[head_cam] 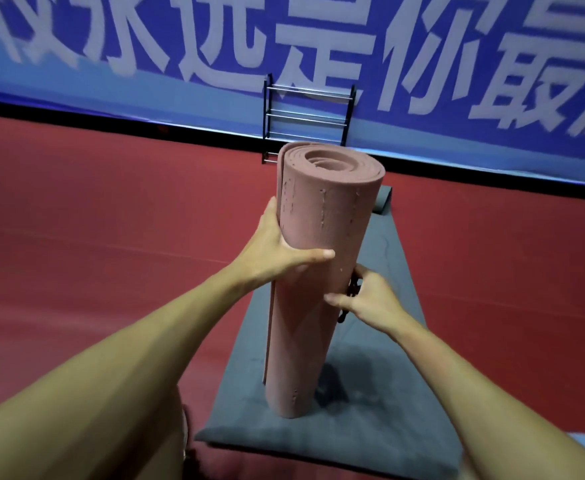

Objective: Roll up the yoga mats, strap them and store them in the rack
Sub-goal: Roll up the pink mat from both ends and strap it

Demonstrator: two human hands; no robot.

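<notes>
Pink mat (322, 220) stands up on its end, rolled into a fat tube, in the middle of the view. Its bottom sits on a grey mat (381, 393) that lies flat on the red floor (93, 237) and runs from 6 o'clock up toward 12 o'clock. The left hand (277, 251) wraps round the roll from the 9 o'clock side, about halfway up, with the thumb across the front. The right hand (370, 299) is at the 3 o'clock side, a bit lower, and its fingers curl round a dark strap (352, 287) that hangs close against the roll. I cannot tell if the strap goes round the back. The roll looks like soft foam, so it should be light and squashy, and it may bend if grabbed by one end. Its loose outer edge runs down the 9 o'clock side, and I think it wants to spring open, so the best place to hold is the middle, pressing that edge flat. The strap is thin and floppy, so it needs a tight pinch. A black rack (306, 116) waits at 12 o'clock, well apart from the roll, against a blue banner (457, 64).
</notes>
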